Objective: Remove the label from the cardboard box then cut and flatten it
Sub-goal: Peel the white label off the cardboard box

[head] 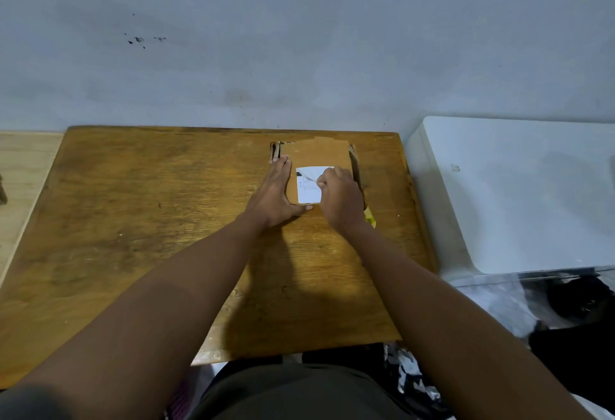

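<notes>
A small brown cardboard box [316, 153] sits on the far right part of the wooden table [149, 220], close to the wall. A white label [307, 191] with dark print is stuck on its top face. My left hand [274, 195] lies flat against the box's left side, thumb along its near edge, holding it still. My right hand [339, 196] rests on the right half of the box, with fingertips pinched on a lifted strip of the label near its middle. The right part of the label is hidden under that hand.
A white appliance [515, 193] stands right of the table, a grey wall [299, 36] behind it. A yellowish scrap [370, 218] lies by my right wrist. Dark and patterned cloth [565, 319] lies on the floor at right. A pale wooden surface [23, 180] adjoins the table's left.
</notes>
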